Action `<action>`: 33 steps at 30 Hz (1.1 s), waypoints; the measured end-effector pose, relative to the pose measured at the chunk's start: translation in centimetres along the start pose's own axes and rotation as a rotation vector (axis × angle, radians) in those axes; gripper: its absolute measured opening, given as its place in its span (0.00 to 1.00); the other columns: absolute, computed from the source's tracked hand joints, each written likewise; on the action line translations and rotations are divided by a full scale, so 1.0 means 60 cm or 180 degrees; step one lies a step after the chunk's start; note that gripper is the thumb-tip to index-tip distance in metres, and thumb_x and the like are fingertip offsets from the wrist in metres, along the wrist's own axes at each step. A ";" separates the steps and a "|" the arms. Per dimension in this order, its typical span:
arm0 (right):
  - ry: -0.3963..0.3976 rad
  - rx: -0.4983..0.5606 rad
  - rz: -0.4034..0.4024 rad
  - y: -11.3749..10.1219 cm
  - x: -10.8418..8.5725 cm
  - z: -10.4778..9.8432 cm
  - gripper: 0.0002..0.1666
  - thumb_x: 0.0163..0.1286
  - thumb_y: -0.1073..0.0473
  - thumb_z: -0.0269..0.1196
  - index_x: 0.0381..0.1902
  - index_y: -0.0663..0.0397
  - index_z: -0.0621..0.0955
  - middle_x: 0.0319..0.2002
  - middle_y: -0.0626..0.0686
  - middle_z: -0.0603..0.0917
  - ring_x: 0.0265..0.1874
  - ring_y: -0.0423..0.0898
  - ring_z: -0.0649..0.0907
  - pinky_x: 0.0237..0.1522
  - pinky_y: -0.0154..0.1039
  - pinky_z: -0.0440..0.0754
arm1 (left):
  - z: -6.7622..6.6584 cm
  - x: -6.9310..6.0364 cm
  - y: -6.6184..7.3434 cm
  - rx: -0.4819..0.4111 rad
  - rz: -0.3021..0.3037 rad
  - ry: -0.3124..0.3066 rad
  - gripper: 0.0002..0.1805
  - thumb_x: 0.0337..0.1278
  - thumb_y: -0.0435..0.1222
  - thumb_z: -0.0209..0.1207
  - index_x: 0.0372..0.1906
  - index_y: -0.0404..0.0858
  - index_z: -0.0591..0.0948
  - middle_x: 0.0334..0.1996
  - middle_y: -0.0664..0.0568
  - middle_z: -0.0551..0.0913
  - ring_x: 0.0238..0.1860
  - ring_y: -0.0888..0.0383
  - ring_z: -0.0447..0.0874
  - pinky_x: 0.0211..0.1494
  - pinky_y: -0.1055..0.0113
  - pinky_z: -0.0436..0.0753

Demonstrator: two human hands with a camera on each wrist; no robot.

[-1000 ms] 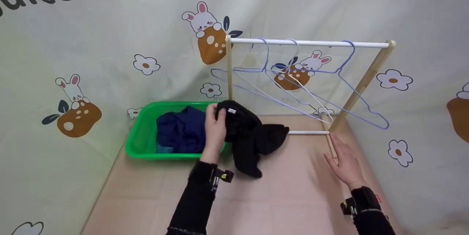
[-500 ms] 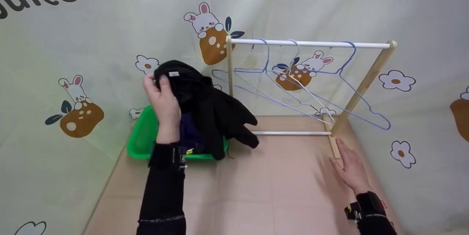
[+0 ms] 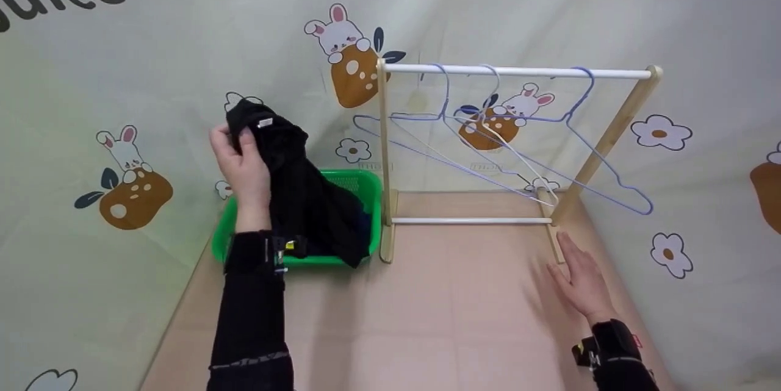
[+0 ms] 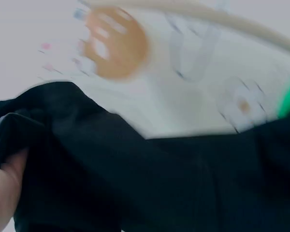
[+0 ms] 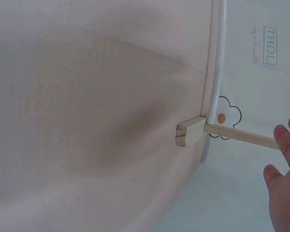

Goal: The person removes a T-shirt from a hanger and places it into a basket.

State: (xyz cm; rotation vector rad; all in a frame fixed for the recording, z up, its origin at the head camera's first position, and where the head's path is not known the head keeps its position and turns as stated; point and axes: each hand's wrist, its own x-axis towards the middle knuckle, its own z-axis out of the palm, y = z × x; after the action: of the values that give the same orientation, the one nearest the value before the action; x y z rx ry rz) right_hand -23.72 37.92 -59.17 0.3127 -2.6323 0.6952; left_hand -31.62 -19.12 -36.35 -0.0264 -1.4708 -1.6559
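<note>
My left hand (image 3: pixel 244 174) pinches the edge of a black garment (image 3: pixel 305 190) near its small white label (image 3: pixel 265 123). The garment hangs down over the green basket (image 3: pixel 368 180), its lower end reaching the front rim. In the left wrist view the black cloth (image 4: pixel 111 169) fills the lower half, with part of the hand (image 4: pixel 7 188) at its edge. My right hand (image 3: pixel 583 275) has its fingers straight and holds nothing. It is beside the right foot (image 3: pixel 556 244) of a small clothes rack; contact cannot be told.
The clothes rack (image 3: pixel 531 72) has a white top rail and wooden sides. On it hang a blue-purple hanger (image 3: pixel 445 98), a white hanger (image 3: pixel 495 89) and another blue-purple hanger (image 3: pixel 579 100). Dark blue cloth (image 3: pixel 365 226) shows inside the basket. A printed curtain (image 3: pixel 201 43) stands behind.
My left hand has moved left and up with the black garment, from beside the rack to above the basket. The right hand has slid slightly back from the rack's foot.
</note>
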 end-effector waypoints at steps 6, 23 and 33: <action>-0.0025 0.0002 0.0037 0.000 -0.007 0.001 0.38 0.68 0.58 0.63 0.72 0.68 0.64 0.70 0.69 0.65 0.65 0.68 0.68 0.64 0.66 0.59 | -0.043 -0.038 -0.097 0.1584 0.0401 -0.0922 0.08 0.67 0.29 0.55 0.47 0.29 0.73 0.47 0.36 0.79 0.55 0.41 0.77 0.59 0.51 0.72; -0.0183 0.0024 0.0255 -0.003 -0.013 0.009 0.39 0.70 0.57 0.62 0.73 0.66 0.62 0.71 0.69 0.64 0.66 0.68 0.66 0.66 0.66 0.56 | -0.085 -0.184 -0.219 0.3424 0.0061 -0.3676 0.25 0.67 0.58 0.55 0.53 0.43 0.82 0.54 0.46 0.81 0.62 0.38 0.70 0.62 0.27 0.57; -0.0236 0.0006 0.0210 -0.015 -0.013 0.018 0.39 0.70 0.56 0.62 0.73 0.68 0.63 0.70 0.69 0.65 0.67 0.68 0.67 0.66 0.66 0.57 | -0.072 -0.211 -0.234 0.3875 -0.0728 -0.3811 0.37 0.71 0.63 0.39 0.63 0.40 0.80 0.67 0.38 0.71 0.70 0.35 0.61 0.65 0.28 0.56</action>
State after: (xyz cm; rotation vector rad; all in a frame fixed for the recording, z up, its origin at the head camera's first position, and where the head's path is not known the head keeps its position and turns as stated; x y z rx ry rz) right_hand -23.07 36.71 -59.99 0.2578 -2.7231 0.7206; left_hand -30.36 -16.64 -55.54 -0.1997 -3.2622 -0.5198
